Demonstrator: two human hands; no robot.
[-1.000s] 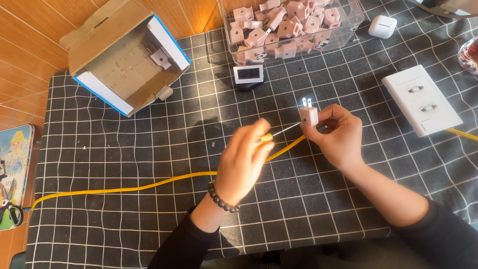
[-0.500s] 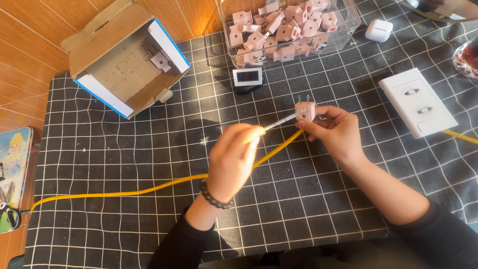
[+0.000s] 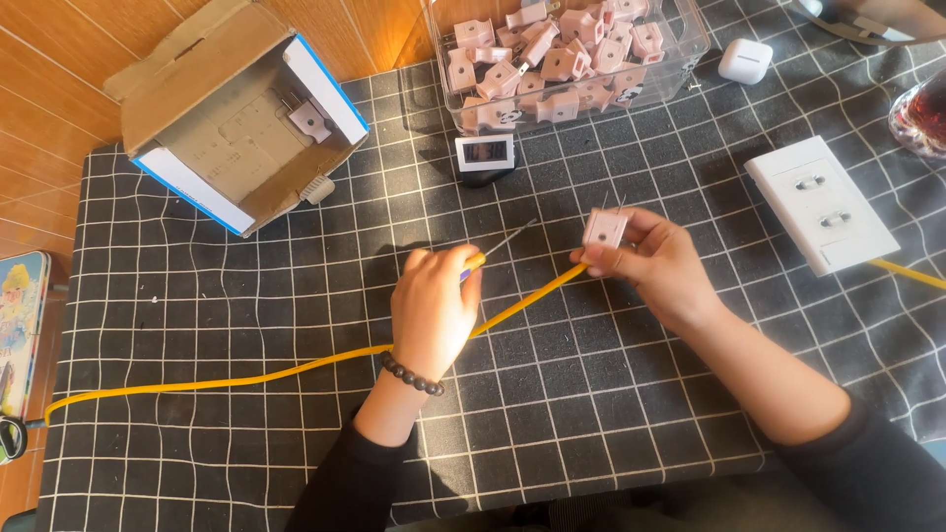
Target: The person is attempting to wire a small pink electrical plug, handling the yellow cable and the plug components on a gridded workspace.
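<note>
The left hand (image 3: 432, 310) is closed around a yellow-handled screwdriver (image 3: 498, 246), its thin shaft pointing toward two o'clock. At three o'clock from it, the right hand (image 3: 658, 268) pinches a small pink plug (image 3: 603, 229) between thumb and fingers, above a yellow cable (image 3: 296, 369) crossing the black grid mat (image 3: 552, 414). At twelve o'clock sits a clear bin of pink plugs (image 3: 572, 59); at ten o'clock, an open cardboard box (image 3: 212, 118).

Single head view, looking steeply down, close over grid-patterned mat (image 3: 296, 325), hands mid-frame
</note>
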